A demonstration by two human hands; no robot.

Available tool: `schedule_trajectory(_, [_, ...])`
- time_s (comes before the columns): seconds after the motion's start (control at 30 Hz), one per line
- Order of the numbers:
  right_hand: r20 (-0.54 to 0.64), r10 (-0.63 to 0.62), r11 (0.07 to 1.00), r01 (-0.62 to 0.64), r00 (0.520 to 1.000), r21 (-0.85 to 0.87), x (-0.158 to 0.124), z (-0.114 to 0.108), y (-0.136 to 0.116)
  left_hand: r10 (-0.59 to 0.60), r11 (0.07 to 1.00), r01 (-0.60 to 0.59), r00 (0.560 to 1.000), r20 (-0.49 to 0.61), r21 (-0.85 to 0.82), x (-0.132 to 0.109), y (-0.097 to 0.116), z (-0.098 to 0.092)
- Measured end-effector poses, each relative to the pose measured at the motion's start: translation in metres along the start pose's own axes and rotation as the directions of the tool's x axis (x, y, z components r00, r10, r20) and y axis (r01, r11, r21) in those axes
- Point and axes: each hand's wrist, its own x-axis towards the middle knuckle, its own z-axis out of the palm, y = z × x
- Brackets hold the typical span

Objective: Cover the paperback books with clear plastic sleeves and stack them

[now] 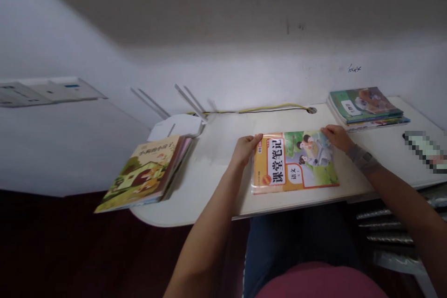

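Note:
An orange, white and green workbook with cartoon children and large Chinese characters on its cover lies before me at the front of the white desk. My left hand pinches its upper left corner. At the upper right corner my right hand, with a grey band on the wrist, grips the book's edge. The cover faces up, and the book looks shut. Parts of both hands' fingers are hidden beneath the book.
Left on the desk, a stack of picture books overhangs the edge, near a white router with antennas. A second book stack sits at the back right, with a blurred-out phone-like object nearby. A yellow cable runs along the wall.

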Motion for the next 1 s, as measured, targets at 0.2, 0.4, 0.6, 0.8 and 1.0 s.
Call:
schedule_trajectory(0.2, [0.054, 0.201, 0.967, -0.189, 0.978, -0.168, 0.015, 0.025, 0.005, 0.000, 0.908, 0.046, 0.994, -0.109, 0.417, 0.010, -0.002, 0.010])
schedule_trajectory(0.4, [0.019, 0.189, 0.932, -0.173, 0.982, -0.319, 0.006, 0.019, -0.015, 0.160, 0.747, -0.026, 0.977, -0.142, 0.664, -0.001, 0.008, 0.023])
schedule_trajectory(0.6, [0.183, -0.318, 0.900, 0.357, 0.930, -0.250, 0.005, 0.059, -0.099, 0.311, 0.584, -0.334, 0.934, 0.175, 0.740, -0.006, 0.018, 0.065])
schedule_trajectory(0.8, [0.188, -0.261, 0.917, 0.304, 0.947, -0.257, -0.004, 0.062, -0.068, 0.325, 0.554, -0.291, 0.938, 0.118, 0.780, -0.006, 0.004, 0.057])
schedule_trajectory(1.0, [0.140, -0.129, 0.919, 0.172, 0.982, -0.356, -0.026, 0.034, -0.001, 0.316, 0.577, -0.191, 0.949, -0.001, 0.794, -0.005, 0.004, 0.051])
